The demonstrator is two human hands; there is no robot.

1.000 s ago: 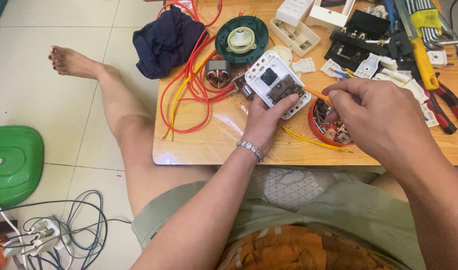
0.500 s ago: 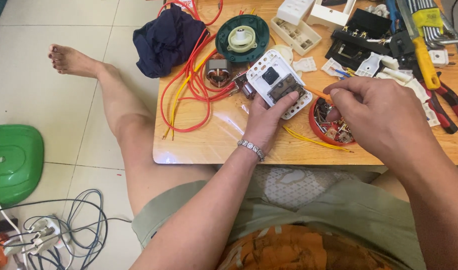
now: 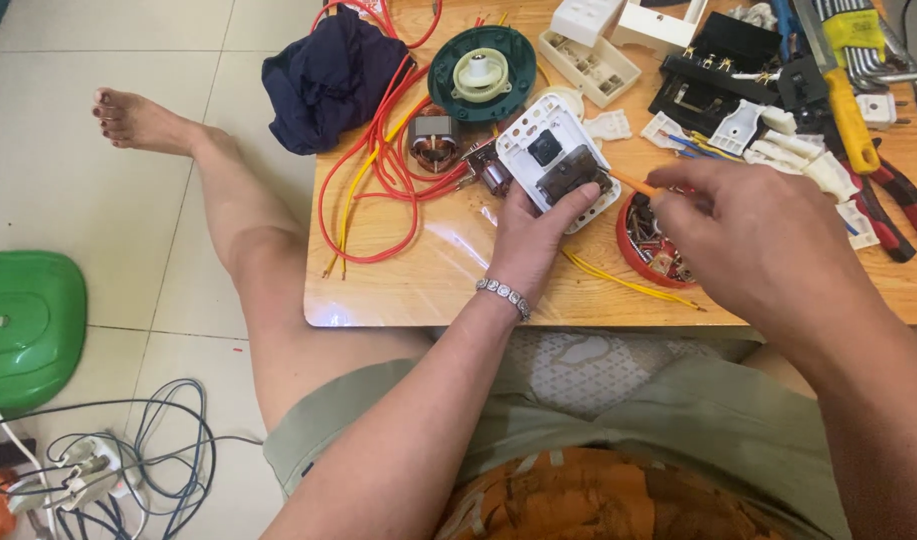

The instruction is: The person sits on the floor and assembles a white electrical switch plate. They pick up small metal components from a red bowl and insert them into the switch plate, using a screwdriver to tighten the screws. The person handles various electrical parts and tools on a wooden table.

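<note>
My left hand [image 3: 534, 236] grips a white square switch plate [image 3: 558, 160] with a dark module in its middle, holding it tilted above the low wooden table [image 3: 448, 275]. My right hand [image 3: 753, 235] is closed around a thin orange-handled tool [image 3: 635, 183] whose tip points at the plate's dark module. Under my right hand sits a red round lid [image 3: 646, 245] filled with several small screws and metal bits. Yellow wires [image 3: 623, 282] lie on the table just in front of it.
Red wires [image 3: 373, 165], a small copper-wound motor [image 3: 433, 140], a green round cover [image 3: 481, 72], a dark cloth [image 3: 328, 80], white socket parts [image 3: 588, 50], black parts [image 3: 713, 75], and pliers [image 3: 893, 195] crowd the table. A green lid [image 3: 23, 325] and cables [image 3: 128, 460] lie on the floor.
My right hand has shifted slightly left over the red lid, bringing the orange tool toward the plate. My left hand keeps the plate in nearly the same place.
</note>
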